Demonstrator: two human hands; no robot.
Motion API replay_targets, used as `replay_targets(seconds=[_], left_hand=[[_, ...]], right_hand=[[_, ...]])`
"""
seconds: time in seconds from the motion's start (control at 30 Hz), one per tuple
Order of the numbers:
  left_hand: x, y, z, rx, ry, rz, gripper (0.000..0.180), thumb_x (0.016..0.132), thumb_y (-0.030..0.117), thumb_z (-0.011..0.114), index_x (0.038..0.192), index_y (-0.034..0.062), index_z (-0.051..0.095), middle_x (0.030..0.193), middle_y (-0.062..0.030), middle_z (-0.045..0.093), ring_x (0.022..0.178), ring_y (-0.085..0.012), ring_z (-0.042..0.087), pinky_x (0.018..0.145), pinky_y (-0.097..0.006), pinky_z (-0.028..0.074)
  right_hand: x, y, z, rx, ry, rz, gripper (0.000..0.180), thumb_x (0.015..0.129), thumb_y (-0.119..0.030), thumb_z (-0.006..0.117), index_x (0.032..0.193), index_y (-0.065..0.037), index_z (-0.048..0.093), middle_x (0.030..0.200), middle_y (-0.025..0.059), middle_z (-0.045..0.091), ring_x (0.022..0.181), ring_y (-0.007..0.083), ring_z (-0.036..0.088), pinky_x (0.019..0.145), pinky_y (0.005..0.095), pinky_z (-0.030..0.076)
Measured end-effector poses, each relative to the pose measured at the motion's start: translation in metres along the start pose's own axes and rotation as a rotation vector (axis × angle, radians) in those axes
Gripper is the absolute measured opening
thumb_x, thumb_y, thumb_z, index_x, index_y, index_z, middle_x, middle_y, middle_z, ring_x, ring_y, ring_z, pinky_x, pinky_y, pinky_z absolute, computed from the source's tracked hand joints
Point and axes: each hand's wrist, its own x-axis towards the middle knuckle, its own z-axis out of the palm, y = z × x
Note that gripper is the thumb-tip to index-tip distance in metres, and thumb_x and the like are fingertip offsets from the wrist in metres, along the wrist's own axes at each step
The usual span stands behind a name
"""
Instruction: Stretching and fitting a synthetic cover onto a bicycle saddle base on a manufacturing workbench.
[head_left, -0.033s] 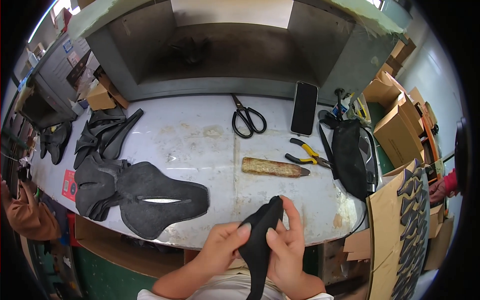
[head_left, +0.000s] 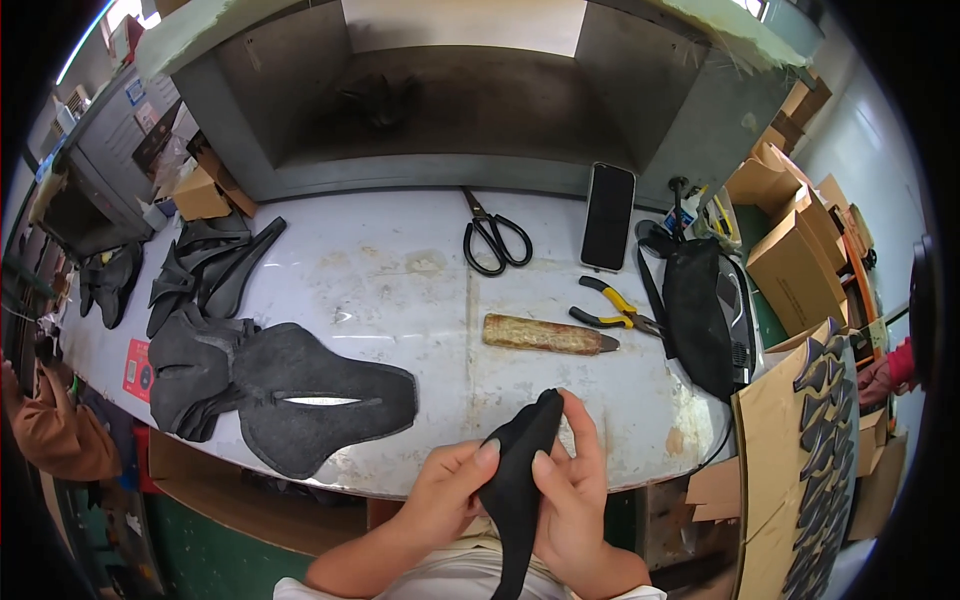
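Between my hands, over the table's front edge, is a soft black shoe upper (head_left: 517, 455), folded lengthwise, with one end hanging down. My left hand (head_left: 450, 490) pinches its left side, thumb on top. On the other side my right hand (head_left: 575, 490) grips it with the thumb pressed on the surface and the index finger at its upper tip. To the left, a flat black upper piece (head_left: 330, 420) with a slit lies beside a stack of similar black pieces (head_left: 188, 375). Beyond my hands lies a knife (head_left: 543, 335) with a wrapped, worn handle.
Black-handled scissors (head_left: 492, 240), a phone (head_left: 608, 217), yellow-black pliers (head_left: 622, 306) and a black pouch (head_left: 698, 315) lie on the white table (head_left: 390, 290). A grey metal housing (head_left: 430, 175) stands behind. At right are cardboard boxes (head_left: 795, 270) and a board of shoe parts (head_left: 775, 470).
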Motion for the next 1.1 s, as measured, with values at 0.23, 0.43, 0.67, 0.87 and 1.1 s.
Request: replay_targets(seconds=[0.23,0.43,0.67,0.87,1.1], left_hand=[[0.003,0.003,0.011,-0.244,0.007,-0.071,0.033,0.100,0.032,0.054,0.105,-0.0007,0.060,0.079,0.0010,0.059,0.069,-0.0059,0.050,0.061,-0.022,0.040],[-0.001,-0.011,0.014,0.060,-0.170,0.054,0.060,0.083,0.018,0.078,0.125,-0.0009,0.040,0.113,-0.0071,0.054,0.096,-0.0103,0.053,0.079,-0.027,0.047],[0.012,0.006,0.000,0.292,-0.115,0.057,0.024,0.091,0.017,0.069,0.095,-0.0005,0.052,0.082,-0.0076,0.063,0.078,-0.0081,0.060,0.064,-0.027,0.049],[-0.006,-0.016,-0.002,-0.246,0.085,0.249,0.030,0.104,0.029,0.045,0.110,0.0004,0.054,0.081,-0.0070,0.060,0.061,-0.0090,0.052,0.055,-0.023,0.043],[-0.013,-0.043,0.004,-0.509,-0.412,-0.454,0.049,0.105,0.044,0.031,0.102,0.0024,0.056,0.078,-0.0037,0.053,0.064,-0.0080,0.047,0.058,-0.023,0.039]], right_hand=[[-0.001,-0.006,-0.002,0.011,-0.001,-0.032,0.064,0.095,0.005,0.049,0.150,-0.013,0.020,0.133,0.0145,0.050,0.115,0.0186,0.054,0.099,0.0339,0.047],[0.012,-0.016,-0.003,-0.059,0.156,-0.037,0.061,0.096,-0.004,0.052,0.150,-0.011,0.026,0.121,0.0129,0.058,0.108,0.0196,0.060,0.094,0.0355,0.051],[0.007,-0.009,-0.015,0.056,0.076,0.027,0.058,0.096,-0.002,0.052,0.149,-0.014,0.030,0.128,0.0105,0.056,0.114,0.0214,0.058,0.099,0.0385,0.048],[0.015,-0.029,-0.035,0.408,-0.378,0.122,0.059,0.101,-0.057,0.029,0.132,-0.011,0.048,0.069,0.0013,0.039,0.059,0.0161,0.038,0.059,0.0326,0.037],[0.025,-0.039,-0.055,0.560,-0.728,0.096,0.075,0.094,-0.072,0.029,0.133,-0.009,0.043,0.063,0.0027,0.039,0.055,0.0161,0.036,0.055,0.0327,0.030]])
